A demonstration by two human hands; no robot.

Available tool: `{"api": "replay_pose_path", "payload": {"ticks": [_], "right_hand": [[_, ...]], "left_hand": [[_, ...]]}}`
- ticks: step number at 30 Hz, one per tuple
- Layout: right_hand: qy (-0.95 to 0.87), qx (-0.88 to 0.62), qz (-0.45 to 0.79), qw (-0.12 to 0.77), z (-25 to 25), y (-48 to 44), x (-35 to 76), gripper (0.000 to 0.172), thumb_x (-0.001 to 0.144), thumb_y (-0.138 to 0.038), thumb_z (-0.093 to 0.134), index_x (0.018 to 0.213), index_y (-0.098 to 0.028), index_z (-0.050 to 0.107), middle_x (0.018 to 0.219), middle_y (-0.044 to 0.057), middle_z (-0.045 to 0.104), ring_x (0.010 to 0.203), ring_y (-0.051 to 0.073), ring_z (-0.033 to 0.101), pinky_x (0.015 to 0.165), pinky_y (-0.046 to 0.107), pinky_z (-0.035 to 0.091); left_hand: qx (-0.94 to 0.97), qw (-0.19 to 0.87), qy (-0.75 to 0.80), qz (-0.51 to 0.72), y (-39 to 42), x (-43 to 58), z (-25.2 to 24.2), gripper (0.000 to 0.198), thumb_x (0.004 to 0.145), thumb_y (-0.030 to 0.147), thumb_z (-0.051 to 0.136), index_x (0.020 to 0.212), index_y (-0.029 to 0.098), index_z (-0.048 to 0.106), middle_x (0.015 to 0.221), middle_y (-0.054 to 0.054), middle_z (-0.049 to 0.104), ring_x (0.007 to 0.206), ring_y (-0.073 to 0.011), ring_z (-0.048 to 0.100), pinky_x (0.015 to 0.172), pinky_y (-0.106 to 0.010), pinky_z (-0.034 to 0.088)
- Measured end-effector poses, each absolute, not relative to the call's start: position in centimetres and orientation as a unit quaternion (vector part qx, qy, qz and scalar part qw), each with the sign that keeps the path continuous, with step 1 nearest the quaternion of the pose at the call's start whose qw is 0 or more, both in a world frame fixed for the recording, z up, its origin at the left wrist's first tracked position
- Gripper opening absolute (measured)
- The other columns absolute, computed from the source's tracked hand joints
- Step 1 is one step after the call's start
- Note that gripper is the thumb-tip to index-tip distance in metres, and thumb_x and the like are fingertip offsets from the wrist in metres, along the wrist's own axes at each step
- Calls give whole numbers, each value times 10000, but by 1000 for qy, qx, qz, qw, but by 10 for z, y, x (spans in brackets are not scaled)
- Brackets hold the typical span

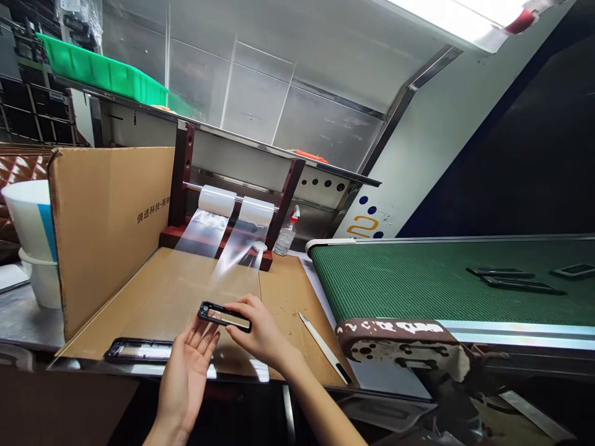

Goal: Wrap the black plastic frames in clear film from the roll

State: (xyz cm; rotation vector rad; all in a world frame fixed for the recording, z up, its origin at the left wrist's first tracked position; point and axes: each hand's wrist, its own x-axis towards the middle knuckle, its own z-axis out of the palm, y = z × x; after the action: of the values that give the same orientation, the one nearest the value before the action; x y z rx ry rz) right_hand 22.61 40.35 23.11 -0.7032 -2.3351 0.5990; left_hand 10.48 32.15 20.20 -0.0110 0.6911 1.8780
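The cardboard box [106, 229] stands open on its side, its flap bare under my hands; the white bucket [30, 220] shows no contents. My right hand [260, 334] has its grip closed on the black frame [224, 315] above the flap. My left hand [188, 365] is open, palm up, fingertips touching the frame's left end. A second frame [139, 350] lies on the flap's near edge.

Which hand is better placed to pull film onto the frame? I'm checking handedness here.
Probably the left hand: it is open beside the small black frame, while the right hand grips it. The film strip hangs just beyond.
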Motion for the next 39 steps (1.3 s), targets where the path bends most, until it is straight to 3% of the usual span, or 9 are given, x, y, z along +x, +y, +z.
{"api": "replay_pose_path", "payload": {"ticks": [5,11,13,17,22,27,31,35,39], "right_hand": [[-873,-265,254,321,227,402,219,381,762,-60,640,1124,-179,645,1040,80,605,1021,213,578,937,395,498],[-866,-268,286,309,227,400,220,400,775,-57,615,1137,-226,621,1041,60,572,960,191,595,810,340,558],[-875,-274,258,305,227,401,222,397,774,-48,616,1135,-214,620,1032,65,579,994,204,583,871,370,537],[-895,-273,218,278,224,404,226,406,775,-88,657,1171,-161,605,1068,94,579,1071,227,543,970,403,483],[-917,-249,211,231,224,405,230,627,704,-175,756,1287,-160,526,1186,116,536,1129,247,511,999,408,469],[-920,-228,208,242,229,407,233,519,791,-87,607,1301,-101,512,1191,149,580,1132,233,533,1017,405,457],[-919,-227,206,247,227,409,234,491,819,-103,580,1305,-116,512,1173,144,609,1113,232,555,1000,411,471],[-920,-219,213,247,217,406,237,502,825,-131,574,1320,-165,494,1196,127,605,1133,230,550,999,402,472],[-920,-220,228,230,207,393,246,525,828,-133,564,1339,-197,464,1177,116,607,1111,226,558,981,398,481]], "left_hand": [[10,569,278,774,318,121,207,350,920,186,371,1092,193,676,975,-74,767,906,-162,719,762,-246,602],[55,608,272,744,327,137,180,341,926,232,456,1244,207,578,1082,-79,737,1008,-176,680,831,-251,571],[66,604,260,750,328,133,175,372,936,274,451,1301,267,522,1155,-54,710,1091,-164,642,864,-230,548],[66,590,251,765,323,122,180,449,920,290,456,1365,341,426,1256,-36,656,1162,-183,602,972,-299,507],[60,595,264,757,318,119,189,459,908,297,459,1364,329,421,1252,-57,655,1167,-211,601,1094,-403,412],[58,593,271,756,314,119,194,484,899,249,454,1375,320,404,1158,-61,705,1109,-205,646,1194,-471,236],[61,592,281,753,309,120,197,546,912,199,438,1430,315,308,1100,-60,733,1089,-192,662,1193,-456,243],[70,598,286,746,301,119,176,602,911,186,475,1455,311,249,1207,-74,700,1176,-214,611,1176,-442,289],[63,668,242,701,278,118,127,627,901,354,511,1464,273,247,1180,-97,720,1204,-249,585,1207,-474,129]]}}
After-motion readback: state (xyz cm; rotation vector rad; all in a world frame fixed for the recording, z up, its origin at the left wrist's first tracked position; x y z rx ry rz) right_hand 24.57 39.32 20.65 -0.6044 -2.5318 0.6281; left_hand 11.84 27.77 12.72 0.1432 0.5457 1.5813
